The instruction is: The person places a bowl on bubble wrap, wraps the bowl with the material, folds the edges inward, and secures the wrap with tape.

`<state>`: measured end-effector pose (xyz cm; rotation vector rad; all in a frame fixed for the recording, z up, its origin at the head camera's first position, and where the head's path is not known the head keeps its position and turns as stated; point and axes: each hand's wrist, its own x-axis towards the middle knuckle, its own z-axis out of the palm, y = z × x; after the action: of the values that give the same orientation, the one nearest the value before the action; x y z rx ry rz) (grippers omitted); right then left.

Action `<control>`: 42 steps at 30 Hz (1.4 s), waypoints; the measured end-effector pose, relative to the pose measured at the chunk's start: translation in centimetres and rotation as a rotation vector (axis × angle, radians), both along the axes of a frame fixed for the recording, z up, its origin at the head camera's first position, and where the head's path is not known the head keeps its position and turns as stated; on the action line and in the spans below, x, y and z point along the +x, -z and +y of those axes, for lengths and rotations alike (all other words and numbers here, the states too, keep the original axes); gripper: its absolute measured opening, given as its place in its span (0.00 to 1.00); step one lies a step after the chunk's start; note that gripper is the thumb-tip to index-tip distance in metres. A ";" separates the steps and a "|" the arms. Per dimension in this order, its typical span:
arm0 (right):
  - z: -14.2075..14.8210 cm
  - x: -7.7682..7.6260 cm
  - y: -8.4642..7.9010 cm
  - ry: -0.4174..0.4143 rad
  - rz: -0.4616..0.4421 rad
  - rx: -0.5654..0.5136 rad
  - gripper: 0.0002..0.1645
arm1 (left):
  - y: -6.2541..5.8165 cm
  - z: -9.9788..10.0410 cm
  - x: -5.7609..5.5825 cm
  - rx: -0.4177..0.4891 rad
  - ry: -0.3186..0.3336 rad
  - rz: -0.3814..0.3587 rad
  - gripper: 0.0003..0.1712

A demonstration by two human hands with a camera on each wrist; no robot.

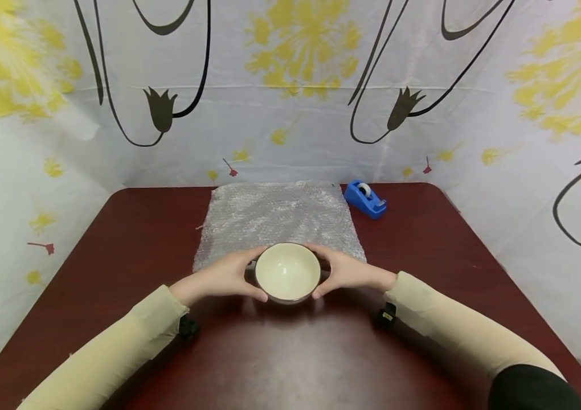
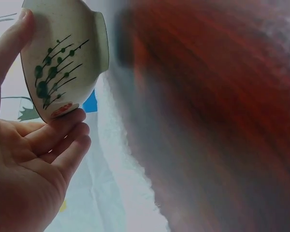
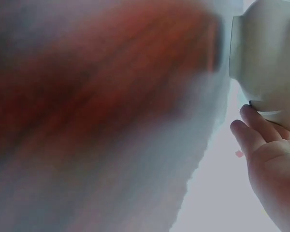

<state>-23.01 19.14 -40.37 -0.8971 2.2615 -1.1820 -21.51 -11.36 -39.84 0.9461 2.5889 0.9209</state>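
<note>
Bowl (image 1: 287,272) is upright, raised off the bench (image 1: 290,359), near the front edge of the bubble wrap (image 1: 275,213). Grip: left hand (image 1: 228,276) and right hand (image 1: 346,270) clamped on opposite sides. Tape dispenser (image 1: 364,199) sits beside the bubble wrap's far right corner.

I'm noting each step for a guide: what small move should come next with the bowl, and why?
Probably ease the bowl forward and lower it onto the bubble wrap: the left hand and right hand grip it from both sides, and the wrap lies spread out ahead.
</note>
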 end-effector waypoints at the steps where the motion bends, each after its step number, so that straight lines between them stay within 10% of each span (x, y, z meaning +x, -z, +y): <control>1: -0.1 -0.1 -0.1 -0.005 0.006 0.000 0.68 | -0.1 -0.1 0.0 0.002 -0.004 0.003 0.65; 14: -0.3 -1.9 -1.4 -0.029 -0.007 -0.052 0.67 | -1.9 -0.2 -1.3 0.033 -0.003 0.045 0.62; 31: -0.6 -4.3 -1.6 0.025 -0.110 -0.090 0.64 | -0.8 -0.3 -3.1 0.080 -0.100 -0.042 0.64; 42: -0.8 -7.3 -3.3 0.008 -0.129 -0.109 0.63 | -2.7 -0.3 -6.4 0.093 -0.095 -0.059 0.62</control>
<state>-30.28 18.32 -37.09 -0.8277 2.1172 -1.3382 -27.95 -11.63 -37.13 0.8113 2.5799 1.0850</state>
